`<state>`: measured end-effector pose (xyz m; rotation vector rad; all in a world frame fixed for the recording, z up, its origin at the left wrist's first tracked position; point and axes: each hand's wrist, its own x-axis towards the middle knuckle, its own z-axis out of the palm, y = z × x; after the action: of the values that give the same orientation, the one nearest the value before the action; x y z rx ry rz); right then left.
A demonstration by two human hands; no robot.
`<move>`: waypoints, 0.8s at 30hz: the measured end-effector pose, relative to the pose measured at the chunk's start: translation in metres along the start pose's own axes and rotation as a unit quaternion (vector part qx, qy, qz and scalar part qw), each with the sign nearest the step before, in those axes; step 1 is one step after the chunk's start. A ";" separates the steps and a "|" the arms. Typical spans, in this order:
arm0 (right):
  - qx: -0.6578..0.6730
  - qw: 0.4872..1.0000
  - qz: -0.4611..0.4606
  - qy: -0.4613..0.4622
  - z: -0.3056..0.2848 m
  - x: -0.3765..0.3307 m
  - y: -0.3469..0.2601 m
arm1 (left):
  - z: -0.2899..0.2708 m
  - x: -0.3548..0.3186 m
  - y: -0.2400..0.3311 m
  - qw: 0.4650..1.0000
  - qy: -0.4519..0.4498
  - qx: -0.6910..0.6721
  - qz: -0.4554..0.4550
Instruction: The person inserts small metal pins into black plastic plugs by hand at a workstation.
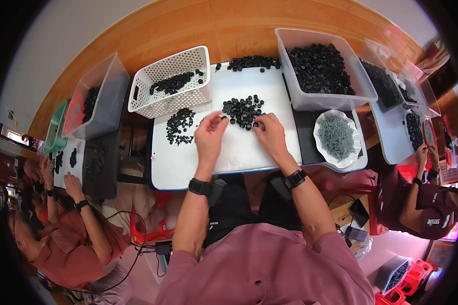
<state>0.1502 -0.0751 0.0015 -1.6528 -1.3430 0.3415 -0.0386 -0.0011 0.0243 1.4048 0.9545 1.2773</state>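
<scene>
In the head view, the left hand and the right hand rest on one white rectangular work board, both fingertips pinched at the edges of a loose central heap of small black round plastic caps; whether a cap is actually held, I cannot tell. A second heap lies left, a third strip beyond. One white perforated basket, one clear plastic bin, and one white scalloped dish of grey-green springs stand around.

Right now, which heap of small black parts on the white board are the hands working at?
The middle heap, between the left hand and right hand. The left heap and far heap lie untouched.
</scene>
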 end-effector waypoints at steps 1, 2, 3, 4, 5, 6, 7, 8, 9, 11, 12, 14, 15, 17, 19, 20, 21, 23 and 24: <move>-0.004 1.000 -0.013 0.008 0.000 -0.001 -0.002 | -0.011 0.012 0.006 0.998 0.012 0.059 0.032; -0.009 0.999 -0.026 0.018 0.000 -0.001 -0.002 | -0.015 0.023 0.023 0.993 0.031 0.096 0.067; -0.001 0.999 -0.034 0.021 0.001 -0.002 0.000 | -0.021 0.037 0.035 0.989 0.044 0.115 0.078; 0.013 0.999 -0.026 0.029 -0.001 -0.006 0.002 | -0.025 0.051 0.047 0.985 0.058 0.134 0.089; 0.026 0.999 -0.019 0.037 -0.002 -0.004 0.005 | -0.028 0.067 0.056 0.974 0.066 0.180 0.119; 0.033 0.998 -0.023 0.038 -0.003 -0.003 0.006 | -0.033 0.079 0.064 0.960 0.074 0.228 0.145; 0.033 0.998 -0.019 0.043 -0.003 -0.001 0.007 | -0.037 0.092 0.073 0.954 0.073 0.249 0.149; 0.026 0.998 -0.007 0.048 -0.004 -0.005 0.010 | -0.038 0.102 0.076 0.954 0.070 0.251 0.148; 0.044 0.997 -0.014 0.060 -0.004 -0.003 0.007 | -0.040 0.109 0.081 0.888 0.117 0.344 0.281; 0.053 0.996 -0.013 0.066 -0.003 -0.002 0.005 | -0.033 0.102 0.084 0.852 0.107 0.373 0.351; 0.063 0.995 -0.014 0.071 -0.003 -0.002 0.005 | -0.030 0.092 0.076 0.854 0.101 0.371 0.349; 0.051 0.997 -0.009 0.065 -0.003 0.000 0.004 | -0.022 0.067 0.057 0.883 -0.089 0.344 0.307; 0.040 0.997 -0.016 0.058 -0.004 0.001 0.006 | -0.012 0.050 0.047 0.904 -0.139 0.318 0.250; 0.043 0.998 -0.014 0.039 -0.003 0.000 0.004 | 0.007 0.020 0.028 0.905 -0.197 0.327 0.188; 0.048 0.998 -0.007 0.038 -0.005 0.001 -0.001 | 0.021 0.002 0.013 0.890 -0.192 0.359 0.204; 0.057 0.998 -0.001 0.041 -0.005 0.002 0.000 | 0.026 -0.001 0.009 0.892 -0.191 0.356 0.203; 0.054 0.998 -0.001 0.039 -0.006 0.001 0.001 | 0.030 -0.004 0.005 0.885 -0.190 0.375 0.199; 0.091 0.994 0.023 0.061 -0.007 0.000 0.003 | 0.036 -0.005 0.001 0.880 -0.182 0.395 0.193; 0.089 0.994 0.023 0.062 -0.007 0.000 0.004 | 0.037 -0.006 0.001 0.880 -0.183 0.393 0.194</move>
<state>0.1574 -0.0788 0.0018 -1.5328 -1.1500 0.3680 -0.0030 -0.0125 0.0247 2.4745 0.9948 0.8417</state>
